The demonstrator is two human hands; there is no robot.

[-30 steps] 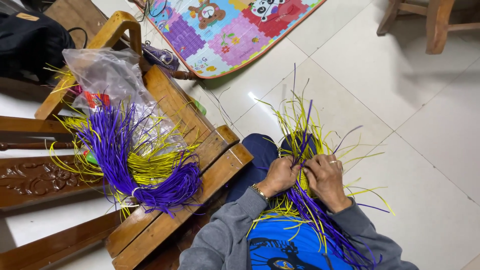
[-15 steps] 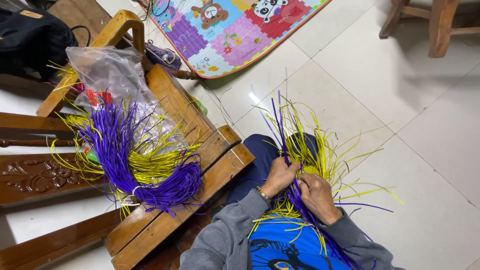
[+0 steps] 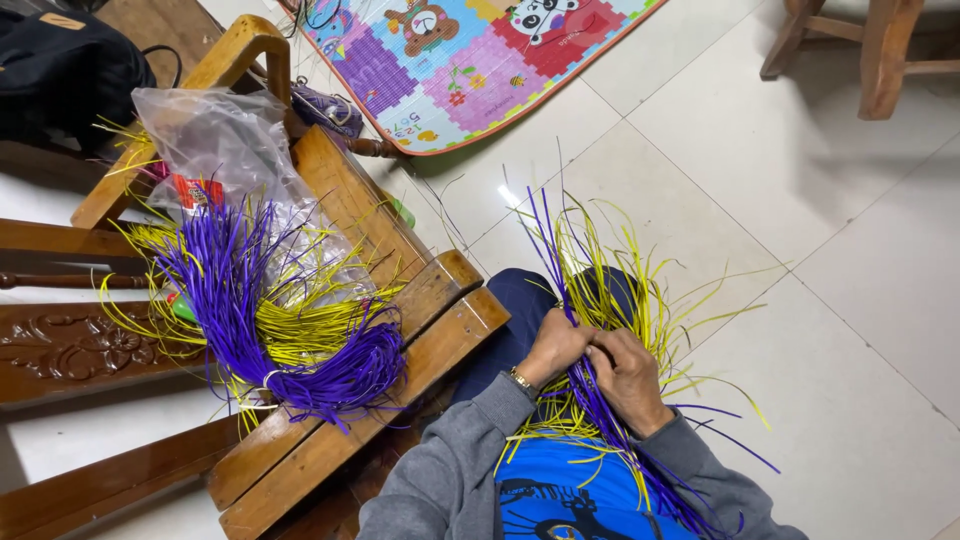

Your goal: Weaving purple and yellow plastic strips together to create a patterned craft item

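even indoor light, sharp at centre, dim at the upper left

light falls from above onto the glossy white tiled floor, which carries one small bright glare spot near the middle of the frame and soft, blurred shadows under the brown wooden stool legs at the upper right. the crumpled clear plastic bag at the upper left shows pale sheen. the black fabric bag in the upper left corner sinks into shade with little detail. colours are saturated; the thin purple and yellow plastic strips at centre are crisp, without motion blur. straight tile joints lean slightly toward the edges.
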